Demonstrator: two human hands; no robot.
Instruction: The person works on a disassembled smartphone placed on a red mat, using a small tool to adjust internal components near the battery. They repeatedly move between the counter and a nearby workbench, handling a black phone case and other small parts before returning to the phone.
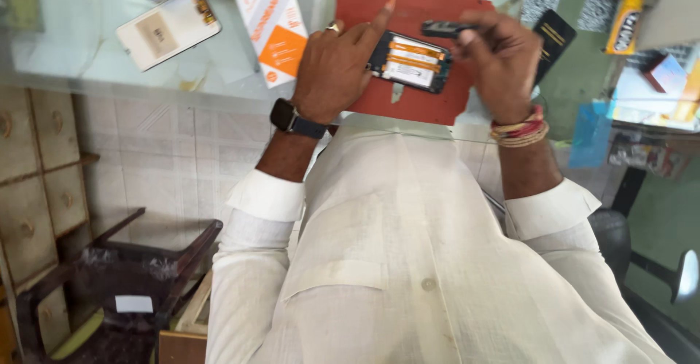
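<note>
An opened phone with its back removed, showing orange strips and a white battery, lies on a red mat on the glass counter. My left hand, with a ring and a dark wristwatch, holds the phone's left edge, index finger stretched up. My right hand, with red and gold bangles at the wrist, pinches a small dark part just above the phone's top right corner.
A white phone lies face down at the upper left, beside an orange and white box. A black flat case sits right of the mat, a yellow tube further right. A wooden stool stands below the counter.
</note>
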